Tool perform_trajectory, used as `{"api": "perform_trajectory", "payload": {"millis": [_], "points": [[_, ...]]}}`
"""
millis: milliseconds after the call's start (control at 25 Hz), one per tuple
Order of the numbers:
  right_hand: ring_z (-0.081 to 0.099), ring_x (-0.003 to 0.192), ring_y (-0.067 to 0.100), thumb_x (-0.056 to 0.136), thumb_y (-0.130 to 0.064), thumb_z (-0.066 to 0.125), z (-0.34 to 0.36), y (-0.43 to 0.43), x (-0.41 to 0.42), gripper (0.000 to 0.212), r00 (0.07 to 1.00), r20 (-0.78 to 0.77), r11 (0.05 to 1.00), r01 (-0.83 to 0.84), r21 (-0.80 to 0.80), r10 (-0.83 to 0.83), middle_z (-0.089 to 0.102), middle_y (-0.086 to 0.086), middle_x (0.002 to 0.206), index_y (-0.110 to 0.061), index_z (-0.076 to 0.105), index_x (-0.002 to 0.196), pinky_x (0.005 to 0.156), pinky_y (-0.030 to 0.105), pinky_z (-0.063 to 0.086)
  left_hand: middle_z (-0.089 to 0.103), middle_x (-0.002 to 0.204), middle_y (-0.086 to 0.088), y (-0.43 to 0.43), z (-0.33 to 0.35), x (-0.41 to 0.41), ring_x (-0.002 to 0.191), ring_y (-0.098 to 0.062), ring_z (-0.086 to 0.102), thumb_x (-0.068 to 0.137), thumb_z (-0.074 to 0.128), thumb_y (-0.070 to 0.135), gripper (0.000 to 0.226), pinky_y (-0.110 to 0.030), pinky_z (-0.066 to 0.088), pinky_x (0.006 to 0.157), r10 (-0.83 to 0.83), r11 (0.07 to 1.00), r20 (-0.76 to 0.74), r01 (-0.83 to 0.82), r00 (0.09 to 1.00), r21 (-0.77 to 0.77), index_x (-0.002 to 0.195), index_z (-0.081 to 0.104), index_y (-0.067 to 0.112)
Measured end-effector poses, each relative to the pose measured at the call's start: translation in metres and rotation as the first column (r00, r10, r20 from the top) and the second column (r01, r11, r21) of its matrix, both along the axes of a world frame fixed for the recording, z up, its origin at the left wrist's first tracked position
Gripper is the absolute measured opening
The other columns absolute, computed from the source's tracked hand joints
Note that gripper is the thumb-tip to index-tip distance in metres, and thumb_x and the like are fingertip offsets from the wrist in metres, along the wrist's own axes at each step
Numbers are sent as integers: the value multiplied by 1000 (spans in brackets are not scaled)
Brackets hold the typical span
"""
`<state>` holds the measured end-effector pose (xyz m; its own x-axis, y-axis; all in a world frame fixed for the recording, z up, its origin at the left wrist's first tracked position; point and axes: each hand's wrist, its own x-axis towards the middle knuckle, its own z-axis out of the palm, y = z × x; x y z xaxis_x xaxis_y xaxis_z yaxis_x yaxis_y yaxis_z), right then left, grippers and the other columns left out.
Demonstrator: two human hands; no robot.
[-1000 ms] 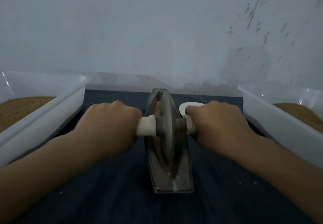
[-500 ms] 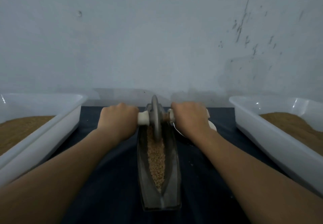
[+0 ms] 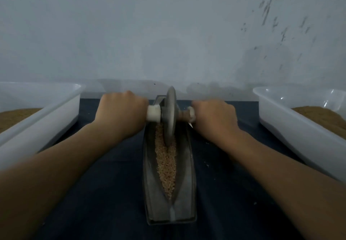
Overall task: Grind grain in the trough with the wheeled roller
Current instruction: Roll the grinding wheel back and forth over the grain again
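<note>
A long grey metal trough (image 3: 186, 174) lies lengthwise on the dark cloth, its groove filled with tan grain (image 3: 166, 166). The wheeled roller (image 3: 170, 114), a grey metal disc on a white-ended axle, stands upright in the groove near the trough's far end. My left hand (image 3: 121, 112) grips the white left handle. My right hand (image 3: 213, 117) grips the right handle. Both fists are closed round the axle ends, arms stretched forward.
A white plastic tub (image 3: 46, 112) with brown meal stands at the left, and another white tub (image 3: 292, 116) with brown meal at the right. A grey wall rises just behind the trough. Dark cloth (image 3: 104, 193) covers the surface, with a few stray crumbs.
The roller went from the trough's middle to its far end, uncovering the grain in the near part; since half a second ago it sits slightly back toward me. Both hands kept their grip.
</note>
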<state>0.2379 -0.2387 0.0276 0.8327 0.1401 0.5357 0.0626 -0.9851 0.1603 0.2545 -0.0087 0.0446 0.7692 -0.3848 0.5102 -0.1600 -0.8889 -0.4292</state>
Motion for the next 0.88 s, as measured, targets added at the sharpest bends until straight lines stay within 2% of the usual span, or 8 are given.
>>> {"api": "perform_trajectory", "payload": {"millis": [80,200,360,480,560,680,760,880], "points": [[60,75,26,92,-27,59,7,6,21,3,999,-33,999,22,34,-20,62,0,83,-26,60,93,60,31,37,44,70,3,-5,6,15,63,-23,51,85,61,41,15,-31,35,55,23,998,-33,-25,999,-65,92,61,28],[59,75,26,91,-23,61,13,11,3,4,1000,-13,1000,10,-12,-10,63,1,85,-24,59,94,59,31,35,50,74,3,-1,3,0,67,-23,55,87,59,37,12,-31,36,56,10,992,-53,-17,999,-127,93,59,26],[26,46,8,65,-28,78,7,-3,-65,33,992,69,988,-97,-124,106,26,-12,58,-29,46,73,44,22,18,21,57,12,20,-9,-56,46,-10,17,70,72,40,38,-24,17,46,-123,992,21,123,992,-35,71,34,34],[3,46,-1,41,-29,78,10,-11,-92,48,978,124,982,-152,-114,166,6,-15,54,-28,35,62,47,15,2,7,57,14,30,7,-70,45,-6,1,48,76,41,49,-15,4,49,-228,974,66,228,972,-1,65,31,36],[9,43,0,45,-30,78,7,-11,-74,45,991,67,989,-113,-93,119,12,-14,51,-28,37,63,47,15,4,17,56,12,21,2,-55,44,-7,11,62,71,43,33,-19,7,46,-124,991,-11,125,992,46,67,40,36],[35,49,16,80,-34,70,-2,-2,-17,19,998,57,996,32,-78,-28,44,-8,61,-28,52,77,47,24,19,39,65,6,3,-3,-5,56,-19,46,82,62,37,8,-27,27,50,-47,999,7,47,999,-18,86,59,31],[47,64,23,91,-24,61,8,9,15,4,997,33,998,65,-14,-65,55,-1,76,-23,62,94,55,29,29,48,75,1,-2,3,17,68,-26,56,86,62,39,15,-32,36,57,-1,995,-77,-7,997,-95,95,64,28],[51,68,24,90,-17,62,21,18,13,6,998,31,994,64,-87,-62,61,3,83,-21,62,95,57,30,30,56,83,-1,1,5,13,74,-25,58,87,60,40,17,-33,39,62,-1,982,-169,-30,986,-186,98,64,28]]}}
